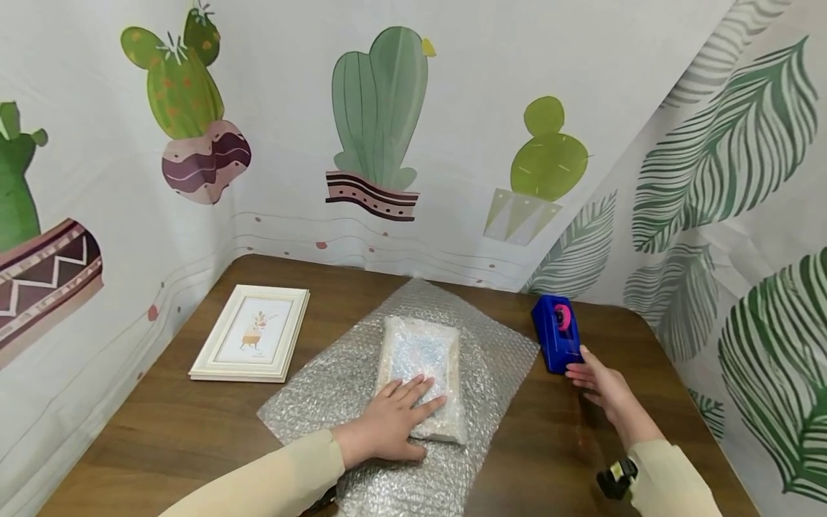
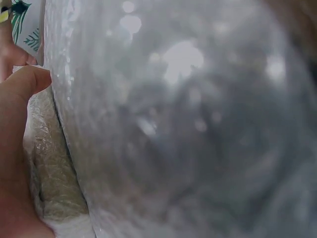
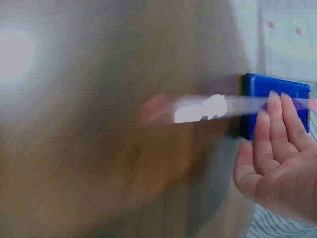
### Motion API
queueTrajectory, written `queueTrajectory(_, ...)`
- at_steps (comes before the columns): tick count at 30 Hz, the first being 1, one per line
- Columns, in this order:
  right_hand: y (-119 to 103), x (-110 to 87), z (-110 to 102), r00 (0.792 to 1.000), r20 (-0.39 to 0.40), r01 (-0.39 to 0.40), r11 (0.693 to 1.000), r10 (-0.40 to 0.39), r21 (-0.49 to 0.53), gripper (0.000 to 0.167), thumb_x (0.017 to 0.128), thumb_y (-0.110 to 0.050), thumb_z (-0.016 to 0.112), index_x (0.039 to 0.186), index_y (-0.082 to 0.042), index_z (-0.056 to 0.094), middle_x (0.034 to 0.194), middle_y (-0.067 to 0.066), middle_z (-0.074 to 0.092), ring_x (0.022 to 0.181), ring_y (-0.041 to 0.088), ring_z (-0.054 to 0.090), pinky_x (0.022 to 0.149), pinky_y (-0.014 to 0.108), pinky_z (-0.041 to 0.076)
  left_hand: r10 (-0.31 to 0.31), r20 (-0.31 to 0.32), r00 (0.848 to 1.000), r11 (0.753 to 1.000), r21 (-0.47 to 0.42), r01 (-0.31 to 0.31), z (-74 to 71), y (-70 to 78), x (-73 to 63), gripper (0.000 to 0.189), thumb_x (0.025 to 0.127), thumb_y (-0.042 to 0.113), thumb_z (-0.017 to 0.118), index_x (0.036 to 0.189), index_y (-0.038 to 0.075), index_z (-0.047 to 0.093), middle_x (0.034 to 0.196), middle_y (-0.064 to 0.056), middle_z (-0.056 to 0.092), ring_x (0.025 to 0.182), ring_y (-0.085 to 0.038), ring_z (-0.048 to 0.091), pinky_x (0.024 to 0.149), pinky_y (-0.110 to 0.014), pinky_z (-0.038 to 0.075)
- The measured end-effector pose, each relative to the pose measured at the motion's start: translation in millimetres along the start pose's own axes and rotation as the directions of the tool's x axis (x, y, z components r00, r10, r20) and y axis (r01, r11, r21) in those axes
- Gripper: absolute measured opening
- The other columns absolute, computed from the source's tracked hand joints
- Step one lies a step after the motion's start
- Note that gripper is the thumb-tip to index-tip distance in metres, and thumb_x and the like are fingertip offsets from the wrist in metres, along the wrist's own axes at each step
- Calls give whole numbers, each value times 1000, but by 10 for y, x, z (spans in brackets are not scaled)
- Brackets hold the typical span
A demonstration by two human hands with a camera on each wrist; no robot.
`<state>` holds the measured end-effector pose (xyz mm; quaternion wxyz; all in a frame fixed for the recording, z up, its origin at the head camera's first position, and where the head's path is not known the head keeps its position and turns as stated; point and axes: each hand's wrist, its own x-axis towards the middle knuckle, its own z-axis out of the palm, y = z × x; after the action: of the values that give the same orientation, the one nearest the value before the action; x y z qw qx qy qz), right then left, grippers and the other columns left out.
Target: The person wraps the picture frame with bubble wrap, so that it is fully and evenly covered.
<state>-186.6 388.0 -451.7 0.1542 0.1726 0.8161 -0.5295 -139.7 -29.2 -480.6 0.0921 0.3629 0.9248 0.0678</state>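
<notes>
My left hand (image 1: 394,420) lies flat, fingers spread, over the lower half of a picture frame wrapped in bubble wrap (image 1: 455,373). Beneath that package spreads a loose sheet of bubble wrap (image 1: 329,395), blurred and very close in the left wrist view. A blue tape dispenser (image 1: 557,337) with a pink core stands to the right. At its front end is my right hand (image 1: 610,391). The right wrist view has its fingers nearly straight, tips against a clear tape strip (image 3: 200,108) that stretches out past the dispenser.
A cream picture frame (image 1: 209,341) with a small drawing lies at the table's left. A wall cloth (image 1: 465,143) with cactus and leaf prints hangs behind the wooden table (image 1: 161,424). A black camera with a yellow label (image 1: 617,479) is on the right wrist.
</notes>
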Motion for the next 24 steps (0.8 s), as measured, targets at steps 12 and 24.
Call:
queueTrajectory(12,-141,191,22,971,193,-200,929,144,311,55,108,-47,33,76,-27,74,77,-19,72,79,0,64,84,30,41,7,-23,1000,999,35,-6,30,7,-13,86,88,56,67,162,32,31,172,-4,27,159,-23,27,128,-46,29)
queueTrajectory(24,123,39,33,995,102,-46,933,10,357,30,108,-45,43,96,-30,66,88,-20,67,87,-4,63,84,18,52,14,-35,999,1000,-10,-14,43,-17,9,85,87,54,68,161,31,32,172,-5,27,159,-24,27,128,-48,28)
